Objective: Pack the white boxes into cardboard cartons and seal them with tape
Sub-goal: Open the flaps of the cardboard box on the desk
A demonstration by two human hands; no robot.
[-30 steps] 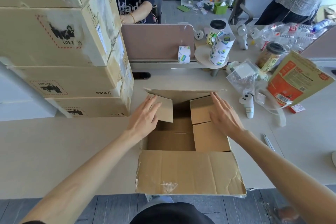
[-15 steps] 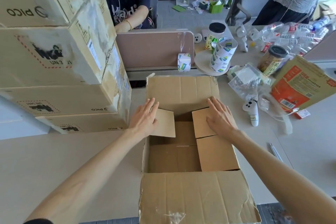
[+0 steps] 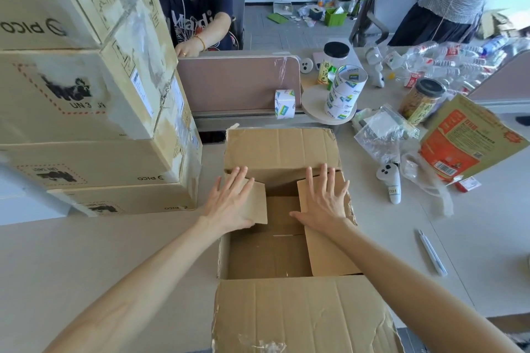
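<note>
Carton [image 3: 281,149] mid-desk: plain brown. Stacked cartons [image 3: 71,94] at left edge: tan, black print, red dashed frames. Tape rolls [image 3: 345,92] at far edge: white, blue-green labels. Box [image 3: 464,143] at right edge: orange-red. Controller [image 3: 391,180]: white. Pen [image 3: 433,252]: white. Jar lid [image 3: 336,49]: black. Divider [image 3: 238,83]: dusty pink. Desk [image 3: 86,252]: beige.

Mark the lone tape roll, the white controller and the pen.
lone tape roll [image 3: 284,104]: head view, printed outer side.
white controller [image 3: 390,183]: head view, upper handle.
pen [image 3: 432,252]: head view, middle of barrel.
</note>
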